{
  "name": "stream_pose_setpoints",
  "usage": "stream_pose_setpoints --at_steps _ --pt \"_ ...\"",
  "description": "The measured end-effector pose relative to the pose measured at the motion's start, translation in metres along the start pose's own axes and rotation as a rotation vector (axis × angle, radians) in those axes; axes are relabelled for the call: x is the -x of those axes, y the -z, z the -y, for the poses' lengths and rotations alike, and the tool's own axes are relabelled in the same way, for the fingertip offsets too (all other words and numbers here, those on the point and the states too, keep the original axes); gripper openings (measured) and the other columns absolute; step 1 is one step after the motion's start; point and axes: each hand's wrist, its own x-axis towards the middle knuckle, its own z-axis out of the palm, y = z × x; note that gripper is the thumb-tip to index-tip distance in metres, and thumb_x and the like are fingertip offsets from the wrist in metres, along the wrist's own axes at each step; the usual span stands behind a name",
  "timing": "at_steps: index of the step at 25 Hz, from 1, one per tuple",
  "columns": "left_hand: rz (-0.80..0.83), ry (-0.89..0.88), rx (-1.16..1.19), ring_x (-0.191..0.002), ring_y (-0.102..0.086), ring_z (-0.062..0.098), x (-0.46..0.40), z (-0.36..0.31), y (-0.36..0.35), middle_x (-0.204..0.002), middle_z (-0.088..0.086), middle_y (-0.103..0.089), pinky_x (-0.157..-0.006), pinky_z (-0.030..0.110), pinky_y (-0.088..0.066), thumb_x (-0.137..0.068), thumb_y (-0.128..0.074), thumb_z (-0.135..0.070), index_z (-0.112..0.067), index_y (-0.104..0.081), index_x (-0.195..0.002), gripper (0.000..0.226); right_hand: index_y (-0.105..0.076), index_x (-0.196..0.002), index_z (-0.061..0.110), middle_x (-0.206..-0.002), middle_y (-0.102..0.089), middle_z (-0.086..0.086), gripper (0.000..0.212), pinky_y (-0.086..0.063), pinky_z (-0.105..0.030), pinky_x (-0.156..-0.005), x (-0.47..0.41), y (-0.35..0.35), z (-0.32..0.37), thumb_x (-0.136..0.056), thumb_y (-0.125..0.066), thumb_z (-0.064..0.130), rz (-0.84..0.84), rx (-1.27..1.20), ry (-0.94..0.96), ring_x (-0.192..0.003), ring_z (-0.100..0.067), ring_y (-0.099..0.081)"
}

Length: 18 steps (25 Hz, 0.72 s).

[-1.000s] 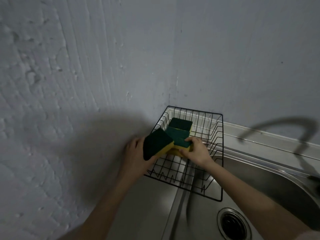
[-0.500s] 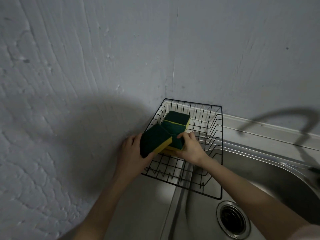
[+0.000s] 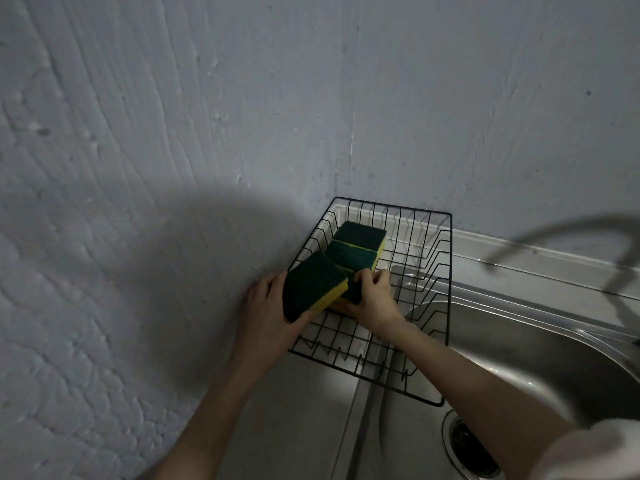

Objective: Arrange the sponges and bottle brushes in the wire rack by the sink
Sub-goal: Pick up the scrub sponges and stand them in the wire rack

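The steel sink counter (image 3: 294,420) carries a black wire rack (image 3: 446,306) beside the basin.

No text, label, brand, number or sign can be read anywhere in this frame
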Motion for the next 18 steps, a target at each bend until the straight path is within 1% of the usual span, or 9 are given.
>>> stream_pose_setpoints --at_steps 4,8,12,15,17,18 --pt "0.006 0.005 -0.014 -0.125 -0.036 0.026 -0.001 0.003 -0.003 -0.137 0.014 -0.039 -0.103 0.041 -0.040 -0.076 -0.067 -0.028 -0.013 -0.031 -0.137 0.072 -0.036 -0.121 0.013 -0.126 -0.031 -0.016 0.046 -0.053 -0.042 -0.087 -0.003 -0.003 0.001 -0.084 -0.061 0.022 -0.007 0.072 -0.007 -0.116 -0.033 -0.040" --pt "0.011 -0.001 -0.036 -0.125 -0.036 0.027 -0.002 0.002 -0.004 -0.137 0.015 -0.039 -0.102 0.040 -0.039 -0.076 -0.067 -0.028 -0.012 -0.032 -0.136 0.072 -0.034 -0.124 0.015 -0.128 -0.030 -0.018 0.046 -0.050 -0.041 -0.087 -0.004 -0.003 -0.001 -0.085 -0.059 0.021 -0.025 0.118 -0.039 -0.119 -0.036 -0.036" --pt "0.022 0.001 -0.041 -0.125 -0.035 0.026 -0.001 0.002 -0.003 -0.137 0.014 -0.039 -0.101 0.039 -0.037 -0.076 -0.066 -0.028 -0.013 -0.031 -0.137 0.072 -0.035 -0.126 0.019 -0.126 -0.033 -0.019 0.049 -0.047 -0.042 -0.091 -0.004 -0.004 0.000 -0.085 -0.060 0.027 -0.032 0.172 -0.051 -0.117 -0.035 -0.038" --pt "0.046 -0.048 -0.067 -0.125 -0.033 0.026 -0.002 0.001 -0.002 -0.137 0.013 -0.040 -0.102 0.038 -0.035 -0.077 -0.066 -0.028 -0.012 -0.032 -0.136 0.069 -0.034 -0.127 0.021 -0.126 -0.033 -0.017 0.057 -0.043 -0.045 -0.098 -0.003 0.004 0.001 -0.081 -0.064 0.035 0.046 0.148 -0.080 -0.119 -0.035 -0.037" --pt "0.085 -0.084 -0.064 -0.127 -0.031 0.027 -0.003 -0.001 -0.001 -0.138 0.013 -0.039 -0.104 0.036 -0.032 -0.078 -0.066 -0.024 -0.011 -0.032 -0.136 0.068 -0.029 -0.135 0.023 -0.131 -0.028 -0.017 0.070 -0.035 -0.046 -0.105 -0.001 0.017 0.002 -0.078 -0.066 0.038 0.145 0.145 -0.078 -0.125 -0.036 -0.030" --pt "0.107 -0.097 -0.062 -0.128 -0.030 0.027 -0.004 -0.002 -0.001 -0.139 0.013 -0.038 -0.105 0.036 -0.031 -0.078 -0.065 -0.023 -0.011 -0.031 -0.136 0.069 -0.025 -0.140 0.024 -0.135 -0.025 -0.018 0.075 -0.031 -0.046 -0.109 0.002 0.026 0.003 -0.079 -0.067 0.036 0.198 0.134 -0.068 -0.130 -0.036 -0.025"
